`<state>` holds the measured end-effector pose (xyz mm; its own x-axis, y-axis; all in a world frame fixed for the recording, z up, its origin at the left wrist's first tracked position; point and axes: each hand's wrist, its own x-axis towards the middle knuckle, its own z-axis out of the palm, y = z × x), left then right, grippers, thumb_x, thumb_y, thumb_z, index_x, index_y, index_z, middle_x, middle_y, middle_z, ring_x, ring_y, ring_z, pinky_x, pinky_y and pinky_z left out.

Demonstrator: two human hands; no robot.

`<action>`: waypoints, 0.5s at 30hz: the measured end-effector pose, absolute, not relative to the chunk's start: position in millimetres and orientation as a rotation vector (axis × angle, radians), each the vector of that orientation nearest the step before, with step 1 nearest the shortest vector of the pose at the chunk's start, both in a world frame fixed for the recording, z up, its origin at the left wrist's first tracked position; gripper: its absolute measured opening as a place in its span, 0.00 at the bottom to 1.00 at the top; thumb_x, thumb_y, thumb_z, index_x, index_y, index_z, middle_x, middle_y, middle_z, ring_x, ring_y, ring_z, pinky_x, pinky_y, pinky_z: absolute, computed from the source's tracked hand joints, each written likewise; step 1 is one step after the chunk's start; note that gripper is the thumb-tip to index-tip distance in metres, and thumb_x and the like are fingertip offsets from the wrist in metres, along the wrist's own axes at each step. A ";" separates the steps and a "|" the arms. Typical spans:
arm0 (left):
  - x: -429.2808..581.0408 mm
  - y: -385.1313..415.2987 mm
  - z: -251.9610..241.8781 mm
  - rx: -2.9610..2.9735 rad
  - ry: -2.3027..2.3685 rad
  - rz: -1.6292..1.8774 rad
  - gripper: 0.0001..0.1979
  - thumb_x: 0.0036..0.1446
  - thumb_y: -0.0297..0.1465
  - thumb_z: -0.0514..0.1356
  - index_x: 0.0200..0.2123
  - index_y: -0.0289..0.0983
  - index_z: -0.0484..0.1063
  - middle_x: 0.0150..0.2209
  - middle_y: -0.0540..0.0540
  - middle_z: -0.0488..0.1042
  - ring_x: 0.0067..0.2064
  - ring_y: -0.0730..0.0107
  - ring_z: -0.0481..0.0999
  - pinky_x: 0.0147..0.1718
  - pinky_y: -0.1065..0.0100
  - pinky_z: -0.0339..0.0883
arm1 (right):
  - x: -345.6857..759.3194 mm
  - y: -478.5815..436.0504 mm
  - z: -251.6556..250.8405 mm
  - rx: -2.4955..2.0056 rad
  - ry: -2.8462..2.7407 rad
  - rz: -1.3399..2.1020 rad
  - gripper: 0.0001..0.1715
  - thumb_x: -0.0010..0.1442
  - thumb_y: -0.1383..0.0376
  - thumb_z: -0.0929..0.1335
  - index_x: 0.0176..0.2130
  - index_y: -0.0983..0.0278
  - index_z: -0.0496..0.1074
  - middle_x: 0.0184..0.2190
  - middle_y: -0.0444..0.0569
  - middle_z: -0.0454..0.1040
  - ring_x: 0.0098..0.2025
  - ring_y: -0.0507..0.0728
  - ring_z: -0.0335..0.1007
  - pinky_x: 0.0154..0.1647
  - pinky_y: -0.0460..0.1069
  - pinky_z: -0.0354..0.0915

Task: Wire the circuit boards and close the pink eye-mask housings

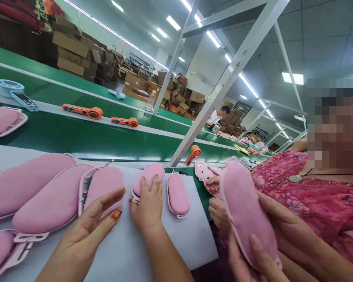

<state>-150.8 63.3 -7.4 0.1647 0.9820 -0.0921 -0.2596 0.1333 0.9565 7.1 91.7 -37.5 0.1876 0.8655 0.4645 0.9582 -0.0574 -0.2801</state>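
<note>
My left hand (85, 231) is open, thumb and fingers apart, beside a pink oval case (107, 184). A green board shows along that case's parted left edge. My right hand (148, 203) lies over another pink case (150, 172), fingers across its top and thumb at its lower left end. To the right of it, a pink case (178, 194) rests on the pale padded sheet (176, 239). Several more lie to the left, among them a long pink case (53, 197) with a white tab at its end.
At right, a co-worker's hands (270, 231) hold up a pink case (247, 207); smaller hands (219, 203) show behind it. Orange handheld pieces (82, 111) and a light blue one (17, 94) lie on the green bench (47, 129). A metal post (214, 94) rises ahead.
</note>
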 end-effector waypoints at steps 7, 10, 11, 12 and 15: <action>-136.6 67.5 -5.2 0.395 0.817 0.849 0.31 0.52 0.42 0.70 0.59 0.48 0.72 0.59 0.46 0.78 0.63 0.59 0.73 0.57 0.67 0.72 | 30.0 45.3 -35.3 -1.775 -1.650 -0.375 0.33 0.68 0.64 0.63 0.69 0.54 0.61 0.63 0.56 0.71 0.62 0.68 0.72 0.55 0.63 0.76; -119.5 66.7 6.4 0.260 0.741 0.785 0.22 0.61 0.41 0.62 0.58 0.43 0.74 0.58 0.41 0.79 0.63 0.52 0.74 0.66 0.50 0.63 | 14.5 2.4 -42.1 -1.741 -1.667 -0.357 0.40 0.67 0.62 0.64 0.73 0.44 0.50 0.64 0.51 0.70 0.63 0.68 0.71 0.52 0.65 0.78; -115.3 64.8 8.6 0.243 0.730 0.792 0.21 0.62 0.42 0.61 0.56 0.44 0.75 0.58 0.42 0.79 0.63 0.52 0.73 0.67 0.51 0.61 | 7.5 -9.4 -45.7 -1.733 -1.671 -0.347 0.43 0.67 0.60 0.65 0.74 0.40 0.46 0.65 0.48 0.69 0.64 0.68 0.70 0.52 0.66 0.79; -112.3 62.0 9.5 0.237 0.722 0.810 0.20 0.62 0.43 0.61 0.55 0.46 0.76 0.59 0.45 0.78 0.65 0.55 0.71 0.66 0.56 0.61 | 0.5 -19.1 -49.6 -1.729 -1.672 -0.334 0.46 0.66 0.58 0.66 0.74 0.38 0.42 0.65 0.46 0.68 0.65 0.68 0.69 0.52 0.66 0.79; -110.8 51.4 3.7 0.253 0.704 0.877 0.21 0.58 0.43 0.67 0.55 0.51 0.77 0.62 0.54 0.76 0.67 0.65 0.68 0.59 0.74 0.66 | -15.9 -33.2 -60.2 -1.742 -1.641 -0.294 0.57 0.62 0.54 0.70 0.75 0.41 0.34 0.68 0.45 0.65 0.68 0.70 0.65 0.53 0.68 0.78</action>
